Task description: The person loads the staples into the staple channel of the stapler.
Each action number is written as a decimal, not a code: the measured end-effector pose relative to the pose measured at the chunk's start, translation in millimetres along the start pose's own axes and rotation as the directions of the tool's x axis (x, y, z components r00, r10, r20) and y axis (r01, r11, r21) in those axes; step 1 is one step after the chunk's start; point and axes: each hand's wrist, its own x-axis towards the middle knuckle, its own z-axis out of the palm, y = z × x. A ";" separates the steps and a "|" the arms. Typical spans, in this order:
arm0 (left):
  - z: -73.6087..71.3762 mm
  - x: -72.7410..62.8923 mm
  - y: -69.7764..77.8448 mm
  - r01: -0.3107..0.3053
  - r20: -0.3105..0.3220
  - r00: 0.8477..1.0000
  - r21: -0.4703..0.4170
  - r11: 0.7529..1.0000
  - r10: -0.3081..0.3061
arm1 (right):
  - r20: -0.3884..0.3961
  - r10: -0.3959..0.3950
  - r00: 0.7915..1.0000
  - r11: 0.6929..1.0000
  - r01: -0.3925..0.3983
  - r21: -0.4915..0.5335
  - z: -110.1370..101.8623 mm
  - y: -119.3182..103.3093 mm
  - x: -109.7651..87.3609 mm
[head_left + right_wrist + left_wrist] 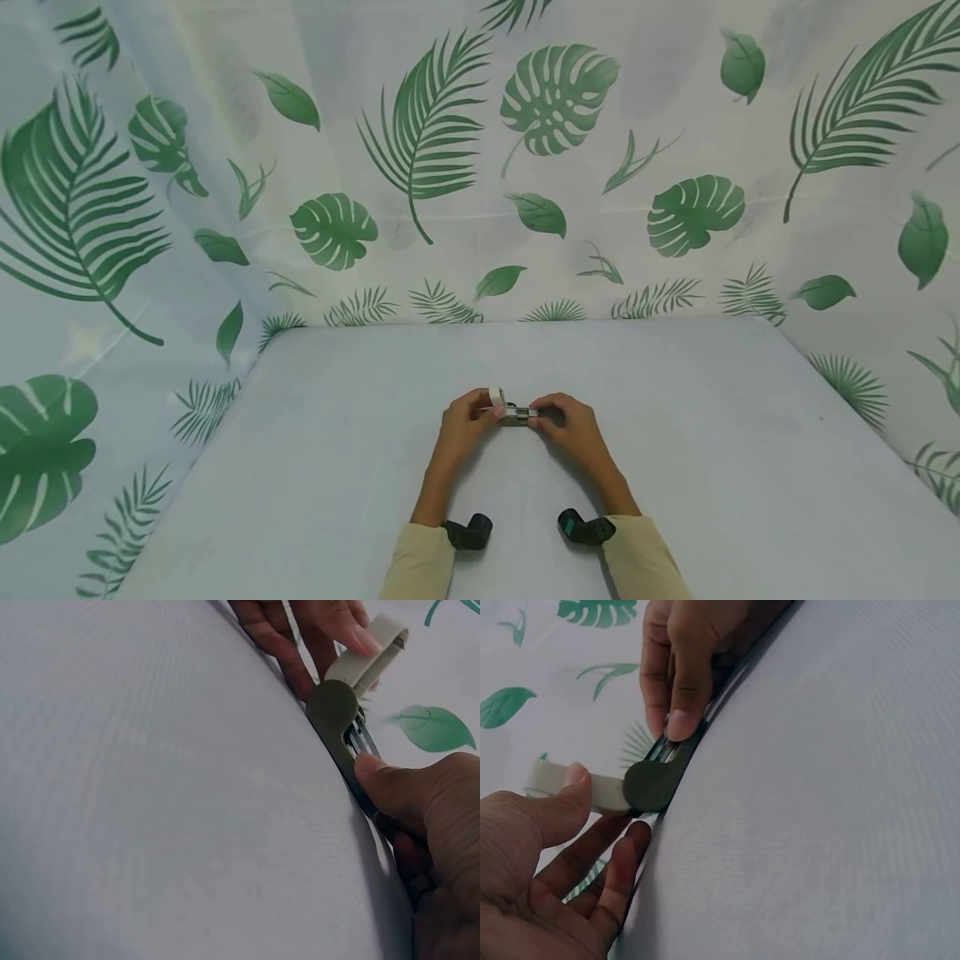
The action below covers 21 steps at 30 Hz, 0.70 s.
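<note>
A small stapler point(519, 412) is held low over the white table between both hands. Its cream top arm point(346, 673) is swung up from the dark green body point(649, 786), which has a rounded hinge end. Along the body the metal rail point(361, 741) lies exposed. My left hand point(467, 423) holds the cream arm, with the thumb on its outer side and fingers spread below. At the far end from the hinge, my right hand point(573, 425) pinches the green body and rail between thumb and fingers. That end is partly covered by the fingers.
The white tabletop point(300, 467) extends around both arms. Behind and beside it hang white sheets point(465, 250) printed with green leaves. Black wrist devices point(471, 533) sit at the cuffs of the beige sleeves point(422, 560).
</note>
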 end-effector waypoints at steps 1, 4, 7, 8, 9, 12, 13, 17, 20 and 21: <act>1.1 0.5 0.5 -0.006 -0.007 1.000 0.013 1.000 0.006 | -0.003 0.008 1.000 1.000 -0.008 0.002 0.0 -0.7 0.0; 4.7 1.4 2.3 -0.019 -0.034 0.999 0.048 0.999 0.020 | -0.013 0.023 1.000 1.000 -0.023 0.008 0.1 -2.2 -0.3; 8.4 1.6 4.4 -0.047 -0.058 0.997 0.104 0.993 0.053 | -0.026 0.032 0.999 0.999 -0.031 0.016 0.3 -2.7 -0.7; 9.7 1.8 5.4 -0.051 -0.065 0.996 0.123 0.991 0.059 | -0.028 0.037 0.999 0.999 -0.036 0.018 0.4 -2.7 -0.8; 11.0 2.0 6.3 -0.056 -0.071 0.995 0.148 0.987 0.067 | -0.030 0.040 0.999 0.999 -0.040 0.019 0.6 -2.7 -0.8; 14.4 3.3 9.5 -0.076 -0.086 0.991 0.257 0.964 0.101 | -0.030 0.050 0.998 0.999 -0.049 0.020 1.5 -2.6 -0.2; 15.6 3.8 10.7 -0.070 -0.088 0.991 0.293 0.953 0.100 | -0.028 0.054 0.998 0.998 -0.053 0.019 1.7 -2.6 -0.1; 19.1 5.0 16.9 -0.078 -0.091 0.987 0.447 0.891 0.132 | -0.028 0.061 0.998 0.998 -0.061 0.017 2.0 -2.7 0.3; 21.2 5.3 21.1 -0.093 -0.085 0.983 0.541 0.836 0.164 | -0.033 0.064 0.997 0.998 -0.063 0.017 1.5 -3.6 0.5; 22.1 5.4 22.2 -0.096 -0.084 0.981 0.567 0.818 0.174 | -0.035 0.064 0.997 0.998 -0.063 0.014 1.3 -4.1 0.5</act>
